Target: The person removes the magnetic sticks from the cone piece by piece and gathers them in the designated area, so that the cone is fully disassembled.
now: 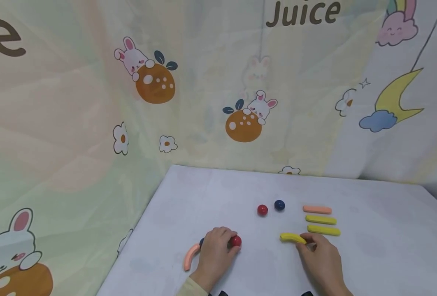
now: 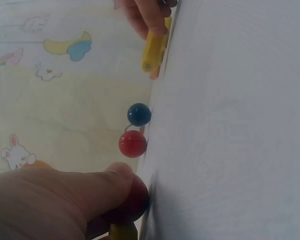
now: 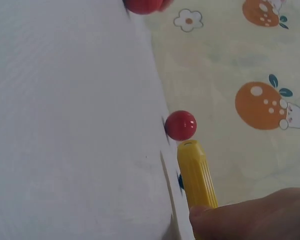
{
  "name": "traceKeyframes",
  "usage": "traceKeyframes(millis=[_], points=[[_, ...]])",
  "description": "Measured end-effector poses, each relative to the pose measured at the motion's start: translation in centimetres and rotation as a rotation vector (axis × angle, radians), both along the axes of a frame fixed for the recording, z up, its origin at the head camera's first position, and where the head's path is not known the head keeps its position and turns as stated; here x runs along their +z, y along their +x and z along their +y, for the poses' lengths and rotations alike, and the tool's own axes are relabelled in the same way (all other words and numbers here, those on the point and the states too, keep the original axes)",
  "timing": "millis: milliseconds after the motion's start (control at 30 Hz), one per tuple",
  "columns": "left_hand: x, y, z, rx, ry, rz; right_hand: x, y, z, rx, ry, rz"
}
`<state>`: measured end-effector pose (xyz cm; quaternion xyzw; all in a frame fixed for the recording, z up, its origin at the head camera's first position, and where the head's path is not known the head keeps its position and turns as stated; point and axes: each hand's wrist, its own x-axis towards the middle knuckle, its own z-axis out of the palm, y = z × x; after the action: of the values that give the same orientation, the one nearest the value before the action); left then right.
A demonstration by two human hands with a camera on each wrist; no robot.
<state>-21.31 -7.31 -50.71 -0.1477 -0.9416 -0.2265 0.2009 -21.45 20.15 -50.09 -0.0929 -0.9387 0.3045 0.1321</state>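
My left hand (image 1: 215,251) pinches a red ball (image 1: 236,241) at the table surface. Under that hand a yellow piece (image 2: 123,231) shows against the ball in the left wrist view; the rest of it is hidden. By the left fingers are a dark blue ball (image 1: 201,242), mostly covered, and a curved salmon-pink stick (image 1: 190,258) touching or close to it. My right hand (image 1: 323,257) pinches one end of a curved yellow stick (image 1: 291,237), its free end pointing left towards the red ball. A gap separates the stick from the ball.
Further back on the white table (image 1: 159,230) lie a second red ball (image 1: 262,210) and a dark blue ball (image 1: 279,205). To the right, a straight salmon-pink stick (image 1: 317,209) and two straight yellow sticks (image 1: 321,220) lie in a row. A printed cloth (image 1: 203,82) hangs behind.
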Motion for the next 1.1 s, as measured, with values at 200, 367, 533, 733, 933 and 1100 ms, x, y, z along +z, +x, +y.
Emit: traceKeyframes(millis=[200,367,533,733,933,1100], points=[[0.0,0.1,0.0,-0.003,-0.001,-0.005,-0.2,-0.4,0.6,-0.014,0.01,-0.032],[-0.1,0.1,0.0,-0.004,0.005,0.02,-0.4,-0.5,0.7,-0.03,0.024,-0.05],[-0.1,0.1,0.0,-0.001,0.014,0.026,-0.6,-0.7,0.8,-0.033,0.033,-0.034],[0.0,0.1,0.2,-0.004,0.023,-0.004,-0.6,-0.6,0.6,-0.036,0.044,-0.025],[0.1,0.4,0.3,-0.052,0.025,-0.013,0.4,0.2,-0.9,-0.039,0.021,0.049],[0.4,0.8,0.6,-0.183,-0.013,-0.041,0.7,1.2,-4.1,0.149,0.015,0.089]])
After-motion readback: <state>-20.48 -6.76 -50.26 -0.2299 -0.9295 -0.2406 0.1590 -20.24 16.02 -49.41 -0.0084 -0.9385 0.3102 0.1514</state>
